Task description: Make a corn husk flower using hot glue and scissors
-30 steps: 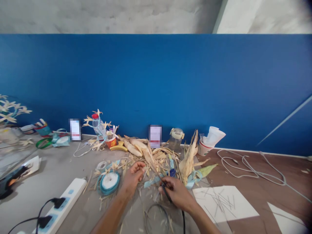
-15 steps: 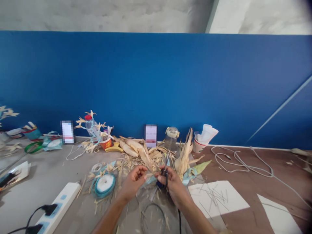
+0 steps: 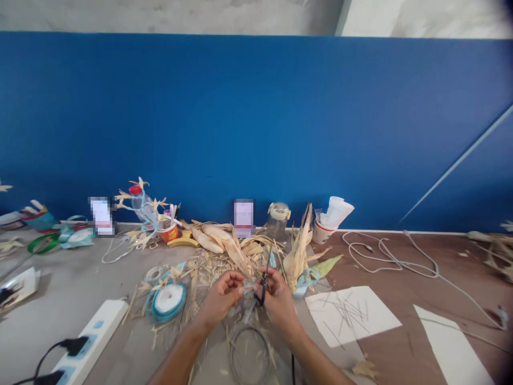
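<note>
So the person has both hands up close together right in front of the husk pile, just above the desk. The right hand (image 3: 276, 299) is wrapped around a pair of dark-handled scissors (image 3: 264, 278), fingers curled through or around the handles. The blades point up and slightly away from the person, so the long axis runs near vertical, tip toward the blue partition (image 3: 256, 123). Holding them upright like that probably keeps the tip clear of the other hand's fingers and puts the cut right at eye line.

The left hand (image 3: 222, 294) has its thumb and fingers pinched together on a thin pale-blue ribbon strip (image 3: 247, 289), which it holds sideways toward the scissors, roughly crossing the blades. Honestly it's small and a bit blurry there, so whether the strip already sits between the blades can't be told.

Around them: the dried corn husks (image 3: 228, 248) are heaped just behind the hands, within easy reach, and a spool of teal ribbon (image 3: 167, 299) lies flat just left of the left wrist, likely where the strip came from. A coil of dark wire (image 3: 250, 355) sits on the desk below the hands, a white sheet with thin cut wires (image 3: 352, 315) is off to the right, and a white power strip (image 3: 90, 334) is at lower left.
</note>
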`<state>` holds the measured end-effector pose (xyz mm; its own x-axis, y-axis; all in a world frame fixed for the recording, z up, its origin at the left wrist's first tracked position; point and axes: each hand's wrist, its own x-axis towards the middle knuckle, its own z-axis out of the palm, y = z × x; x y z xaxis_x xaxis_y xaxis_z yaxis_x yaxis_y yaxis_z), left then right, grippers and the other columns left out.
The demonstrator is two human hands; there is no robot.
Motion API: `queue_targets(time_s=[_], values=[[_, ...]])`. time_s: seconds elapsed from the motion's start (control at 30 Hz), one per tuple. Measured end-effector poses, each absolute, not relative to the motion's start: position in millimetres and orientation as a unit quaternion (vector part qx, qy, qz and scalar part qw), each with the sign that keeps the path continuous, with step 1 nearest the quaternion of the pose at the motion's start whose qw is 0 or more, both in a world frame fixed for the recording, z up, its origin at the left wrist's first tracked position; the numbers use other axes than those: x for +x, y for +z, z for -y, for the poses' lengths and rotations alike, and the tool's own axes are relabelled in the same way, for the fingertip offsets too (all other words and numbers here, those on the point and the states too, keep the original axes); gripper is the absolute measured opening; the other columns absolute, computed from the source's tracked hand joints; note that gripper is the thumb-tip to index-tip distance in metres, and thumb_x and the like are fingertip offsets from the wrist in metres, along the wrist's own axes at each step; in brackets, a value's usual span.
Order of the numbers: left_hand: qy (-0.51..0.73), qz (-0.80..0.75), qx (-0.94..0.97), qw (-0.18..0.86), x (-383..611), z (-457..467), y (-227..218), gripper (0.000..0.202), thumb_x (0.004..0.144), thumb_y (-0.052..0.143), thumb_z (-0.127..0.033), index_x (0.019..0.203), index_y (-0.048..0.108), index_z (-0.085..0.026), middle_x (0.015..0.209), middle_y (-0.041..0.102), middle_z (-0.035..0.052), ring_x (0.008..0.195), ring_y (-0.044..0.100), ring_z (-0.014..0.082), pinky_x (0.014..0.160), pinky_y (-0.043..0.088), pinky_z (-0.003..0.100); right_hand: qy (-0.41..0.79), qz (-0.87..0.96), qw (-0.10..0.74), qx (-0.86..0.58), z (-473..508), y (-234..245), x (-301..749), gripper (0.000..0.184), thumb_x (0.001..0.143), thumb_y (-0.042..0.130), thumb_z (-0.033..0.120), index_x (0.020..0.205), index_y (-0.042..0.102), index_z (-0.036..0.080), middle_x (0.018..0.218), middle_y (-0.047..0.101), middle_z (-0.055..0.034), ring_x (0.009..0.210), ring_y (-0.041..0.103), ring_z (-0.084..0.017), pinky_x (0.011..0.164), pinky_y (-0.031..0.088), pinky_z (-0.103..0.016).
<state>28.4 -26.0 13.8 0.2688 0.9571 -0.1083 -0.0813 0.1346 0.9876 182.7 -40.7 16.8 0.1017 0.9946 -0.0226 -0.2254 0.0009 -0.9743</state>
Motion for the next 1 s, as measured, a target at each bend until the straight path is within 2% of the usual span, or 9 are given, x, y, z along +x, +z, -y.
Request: queue_targets(time_s=[0.07, 0.23, 0.4, 0.6, 0.73, 0.83, 0.9, 1.0], values=[[0.424, -0.430, 0.480, 0.636, 30.5, 25.9, 12.2, 0.044, 0.059, 0.077, -0.051, 0.082, 0.058, -0.018, 0.064, 0.053, -0.0037, 0.052, 0.043, 0.0093, 0.050, 0.033, 0.022, 0.511, 0.400, 0.601, -0.467, 41.4, 14.5, 180.3, 0.041, 0.063, 0.071, 0.033, 0.097, 0.051, 0.021, 0.063, 0.058, 0.0054, 0.057, 0.056, -0.014, 0.053, 0.044, -0.024], [0.432, -0.404, 0.451, 0.669, 32.9, 28.0, 7.3, 0.042, 0.060, 0.078, -0.052, 0.075, 0.059, -0.017, 0.061, 0.050, -0.0055, 0.049, 0.040, 0.0066, 0.060, 0.039, 0.025, 0.484, 0.386, 0.634, -0.463, 43.6, 9.5, 174.2, 0.040, 0.066, 0.068, 0.033, 0.100, 0.050, 0.021, 0.071, 0.062, 0.0021, 0.062, 0.060, -0.015, 0.056, 0.047, -0.025], [0.443, -0.434, 0.463, 0.633, 33.8, 28.5, 8.0, 0.038, 0.064, 0.075, -0.051, 0.067, 0.059, -0.017, 0.055, 0.051, -0.0035, 0.051, 0.041, 0.0095, 0.052, 0.030, 0.023, 0.484, 0.413, 0.619, -0.460, 47.5, 8.9, 167.3, 0.036, 0.070, 0.065, 0.031, 0.101, 0.049, 0.021, 0.079, 0.066, -0.0019, 0.070, 0.063, -0.017, 0.062, 0.049, -0.027], [0.475, -0.451, 0.455, 0.604, 30.3, 26.5, 9.1, 0.033, 0.068, 0.071, -0.048, 0.065, 0.058, -0.018, 0.053, 0.051, -0.0035, 0.050, 0.041, 0.0106, 0.053, 0.029, 0.024, 0.471, 0.418, 0.618, -0.471, 47.2, 8.7, 169.4, 0.035, 0.068, 0.064, 0.031, 0.099, 0.050, 0.021, 0.072, 0.061, 0.0007, 0.065, 0.060, -0.016, 0.061, 0.048, -0.027], [0.481, -0.452, 0.449, 0.603, 25.6, 24.9, 9.6, 0.032, 0.070, 0.070, -0.048, 0.067, 0.057, -0.019, 0.051, 0.048, -0.0044, 0.053, 0.045, 0.0120, 0.055, 0.031, 0.024, 0.496, 0.445, 0.578, -0.471, 48.3, 9.9, 174.3, 0.034, 0.066, 0.065, 0.030, 0.097, 0.053, 0.023, 0.068, 0.058, 0.0029, 0.061, 0.057, -0.016, 0.062, 0.050, -0.028], [0.481, -0.447, 0.446, 0.608, 22.8, 24.5, 12.8, 0.029, 0.071, 0.070, -0.045, 0.067, 0.057, -0.019, 0.050, 0.046, -0.0056, 0.054, 0.045, 0.0118, 0.056, 0.032, 0.023, 0.518, 0.493, 0.530, -0.456, 51.7, 9.9, 177.8, 0.033, 0.065, 0.067, 0.030, 0.095, 0.056, 0.023, 0.073, 0.062, 0.0002, 0.066, 0.060, -0.017, 0.068, 0.050, -0.030], [0.482, -0.448, 0.448, 0.605, 21.7, 24.3, 15.7, 0.029, 0.070, 0.071, -0.044, 0.067, 0.057, -0.019, 0.051, 0.048, -0.0052, 0.053, 0.044, 0.0110, 0.056, 0.032, 0.023, 0.517, 0.534, 0.498, -0.446, 54.0, 9.6, 180.2, 0.032, 0.066, 0.067, 0.029, 0.095, 0.058, 0.021, 0.077, 0.064, -0.0016, 0.071, 0.061, -0.018, 0.071, 0.050, -0.030], [0.490, -0.451, 0.450, 0.595, 20.6, 23.5, 19.0, 0.029, 0.068, 0.072, -0.044, 0.068, 0.058, -0.019, 0.058, 0.054, -0.0027, 0.054, 0.046, 0.0112, 0.056, 0.034, 0.024, 0.504, 0.583, 0.454, -0.448, 55.4, 10.3, 183.2, 0.029, 0.068, 0.064, 0.028, 0.095, 0.060, 0.020, 0.074, 0.064, -0.0012, 0.068, 0.061, -0.018, 0.068, 0.049, -0.029]])
